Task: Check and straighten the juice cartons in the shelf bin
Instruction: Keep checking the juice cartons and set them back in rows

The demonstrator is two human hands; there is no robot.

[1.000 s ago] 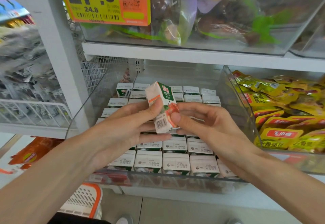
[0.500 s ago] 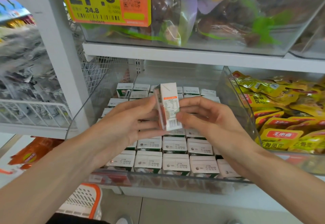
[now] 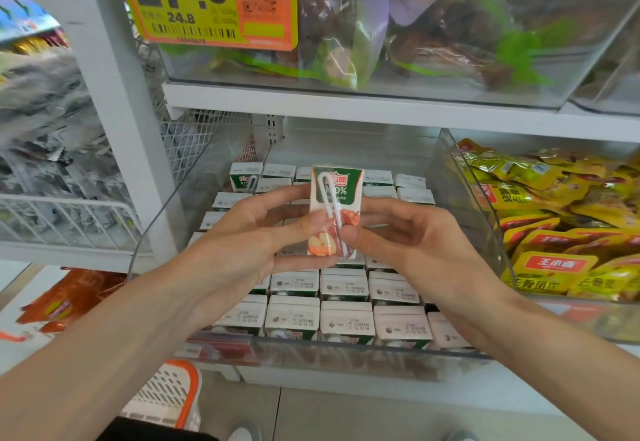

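Note:
I hold one small juice carton (image 3: 337,198) upright above the clear shelf bin (image 3: 346,350). Its green and white face with the attached straw is turned toward me. My left hand (image 3: 242,243) grips its left side, thumb pressed on the front. My right hand (image 3: 412,243) pinches its lower right edge. Several rows of juice cartons (image 3: 346,319) stand packed upright in the bin below, white tops with date prints showing. My hands hide the middle rows.
A neighbouring clear bin (image 3: 467,198) on the right holds yellow snack packets (image 3: 561,233). The shelf above (image 3: 346,108) carries bagged goods and a yellow price tag (image 3: 204,1). A wire basket (image 3: 69,219) sits left; an orange-rimmed basket (image 3: 169,395) stands on the floor.
The carton has been turned in my hands: first its tilted front, then its side panel with the barcode, now the straw side faces me, upright.

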